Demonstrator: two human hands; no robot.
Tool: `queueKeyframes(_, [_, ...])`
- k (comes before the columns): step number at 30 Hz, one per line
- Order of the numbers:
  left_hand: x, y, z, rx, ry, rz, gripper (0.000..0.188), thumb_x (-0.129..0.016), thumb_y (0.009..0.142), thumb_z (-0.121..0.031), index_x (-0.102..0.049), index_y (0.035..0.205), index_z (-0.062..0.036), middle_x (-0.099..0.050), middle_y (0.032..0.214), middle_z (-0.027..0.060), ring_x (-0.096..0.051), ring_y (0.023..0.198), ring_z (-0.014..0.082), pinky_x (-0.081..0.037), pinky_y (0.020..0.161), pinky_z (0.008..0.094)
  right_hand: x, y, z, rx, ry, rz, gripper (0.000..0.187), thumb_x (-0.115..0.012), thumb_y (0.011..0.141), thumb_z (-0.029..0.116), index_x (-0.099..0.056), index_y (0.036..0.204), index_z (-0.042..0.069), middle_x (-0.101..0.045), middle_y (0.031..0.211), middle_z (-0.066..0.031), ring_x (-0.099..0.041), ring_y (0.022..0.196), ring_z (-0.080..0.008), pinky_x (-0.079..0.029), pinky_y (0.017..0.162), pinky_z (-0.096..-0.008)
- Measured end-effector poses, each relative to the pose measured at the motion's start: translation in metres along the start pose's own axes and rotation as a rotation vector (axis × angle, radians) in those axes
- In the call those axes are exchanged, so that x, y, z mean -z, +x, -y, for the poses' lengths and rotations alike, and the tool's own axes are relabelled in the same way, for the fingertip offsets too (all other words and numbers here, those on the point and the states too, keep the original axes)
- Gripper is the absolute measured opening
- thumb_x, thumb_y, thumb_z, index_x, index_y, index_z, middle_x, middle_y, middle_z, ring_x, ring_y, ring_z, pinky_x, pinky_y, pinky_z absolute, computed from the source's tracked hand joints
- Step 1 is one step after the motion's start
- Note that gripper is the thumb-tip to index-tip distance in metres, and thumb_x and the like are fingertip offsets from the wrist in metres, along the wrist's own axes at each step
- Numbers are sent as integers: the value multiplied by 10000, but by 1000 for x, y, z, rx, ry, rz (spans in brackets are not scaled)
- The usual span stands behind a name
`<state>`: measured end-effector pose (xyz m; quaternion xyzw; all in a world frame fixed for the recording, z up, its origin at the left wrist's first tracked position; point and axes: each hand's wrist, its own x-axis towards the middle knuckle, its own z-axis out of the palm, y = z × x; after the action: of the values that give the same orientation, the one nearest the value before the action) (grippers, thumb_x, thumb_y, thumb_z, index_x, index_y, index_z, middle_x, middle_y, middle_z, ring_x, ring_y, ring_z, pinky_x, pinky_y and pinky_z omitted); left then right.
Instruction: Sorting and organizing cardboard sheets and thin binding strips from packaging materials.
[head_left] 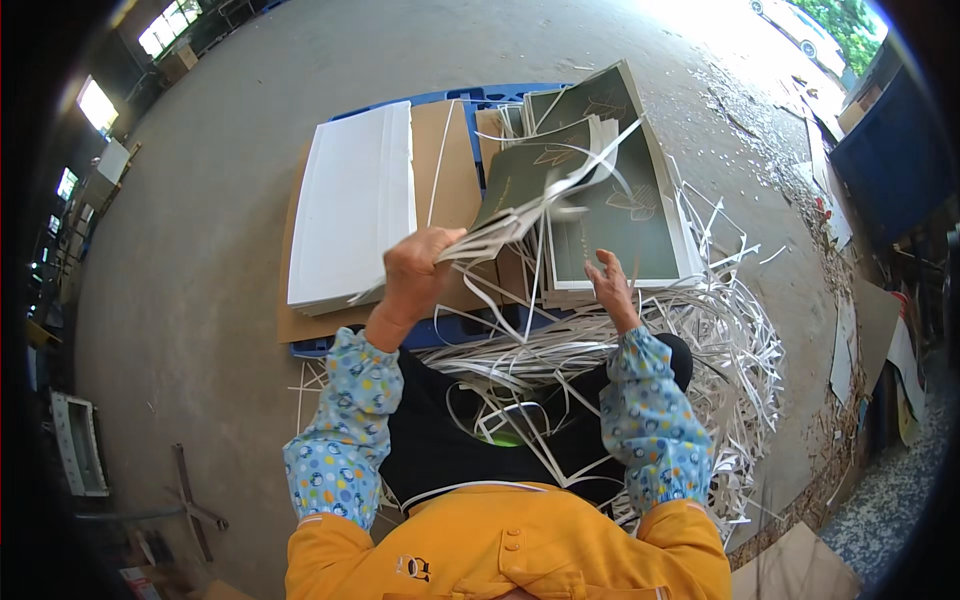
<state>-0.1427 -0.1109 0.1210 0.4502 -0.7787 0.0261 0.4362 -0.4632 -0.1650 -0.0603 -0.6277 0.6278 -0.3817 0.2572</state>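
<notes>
My left hand [415, 268] is closed around a bundle of white paper strips [500, 232], partly smeared by motion. The strips run up and right across dark green printed sheets [535, 165], whose near end is lifted and curved. Whether my left fingers also pinch the sheets' corner, I cannot tell. To the right lies a stack of green printed sheets [625, 235] with pale borders. At its near edge, my right hand [613, 290] has its fingers apart and holds nothing visible. On the left a neat white stack of sheets [350, 205] rests on brown cardboard [440, 180].
A blue pallet [455, 330] carries the stacks. Tangled white strips [735, 370] heap up to the right of my legs, and some drape over my lap. Scraps litter the concrete floor [220, 250] on the right. A metal stand [188, 500] is at lower left.
</notes>
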Motion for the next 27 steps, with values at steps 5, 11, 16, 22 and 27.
queueKeyframes(5, [63, 35, -13, -34, 71, -7, 115, -583, 788, -124, -626, 855, -41, -615, 739, 103, -602, 671, 270, -470, 566, 318, 0, 26, 9, -104, -451, 153, 617, -617, 752, 313, -344, 1290, 184, -333, 1337, -86, -339, 1202, -334, -347, 930, -497])
queueKeyframes(11, [121, 58, -16, -23, 243, 81, 83, -587, 783, -82, -618, 828, -20, -606, 718, 121, -604, 647, 257, -456, 546, 302, -5, 13, -13, -435, -702, 356, 734, -583, 754, 493, -226, 1362, 288, -126, 1439, -116, -164, 1268, -463, -244, 989, -561])
queueKeyframes(16, [237, 52, 7, 342, 51, -94, 234, -584, 755, -36, -637, 973, 33, -606, 991, 120, -577, 890, 183, -445, 803, 308, -13, 26, -18, -466, -682, 379, 774, -535, 710, 640, -237, 1351, 325, -82, 1446, -122, -154, 1276, -446, -351, 894, -586])
queueKeyframes(22, [293, 47, 1, 517, 143, -320, 405, -630, 796, -196, -540, 1099, 57, -583, 1045, 119, -541, 950, 207, -407, 831, 309, -21, 30, -3, -511, -653, 349, 746, -583, 712, 577, -271, 1341, 325, -87, 1444, -122, -134, 1274, -462, -366, 850, -609])
queueKeyframes(27, [332, 48, 36, 635, 38, -226, 438, -624, 803, -271, -545, 1087, 52, -582, 994, 101, -537, 878, 186, -403, 773, 292, -13, 23, -22, -484, -632, 309, 673, -593, 739, 506, -315, 1320, 311, -128, 1430, -125, -157, 1257, -475, -359, 852, -614])
